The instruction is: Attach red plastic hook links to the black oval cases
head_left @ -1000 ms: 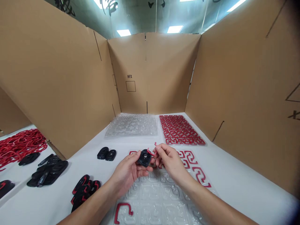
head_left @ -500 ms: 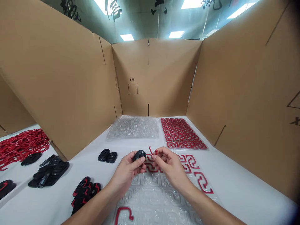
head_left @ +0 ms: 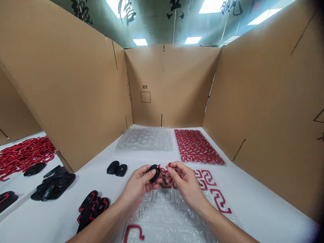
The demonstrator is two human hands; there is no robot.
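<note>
My left hand [head_left: 143, 180] grips a small black oval plastic casing [head_left: 155, 173] between thumb and fingers. Close beside it, my right hand [head_left: 183, 179] pinches a thin bent red strip [head_left: 162, 169], whose left end reaches the casing's edge; whether it touches I cannot tell. Both hands are over a clear moulded plastic tray [head_left: 167, 216]. Curved red strips [head_left: 220, 200] lie in some of its hollows, at the far and right side. One more red strip [head_left: 134, 227] rests near the tray's front left.
Behind stand a stack of clear trays [head_left: 144, 138] and a tray full of red strips [head_left: 198, 146]. To the left lie two black casings [head_left: 117, 168], a pile of black casings with red strips [head_left: 92, 209], more black parts [head_left: 53, 184] and a red heap [head_left: 25, 155]. Cardboard walls [head_left: 174, 84] surround the table.
My left hand has turned the black casing more upright and shifted slightly right. The red strip in my right hand has tilted down and come up to the casing.
</note>
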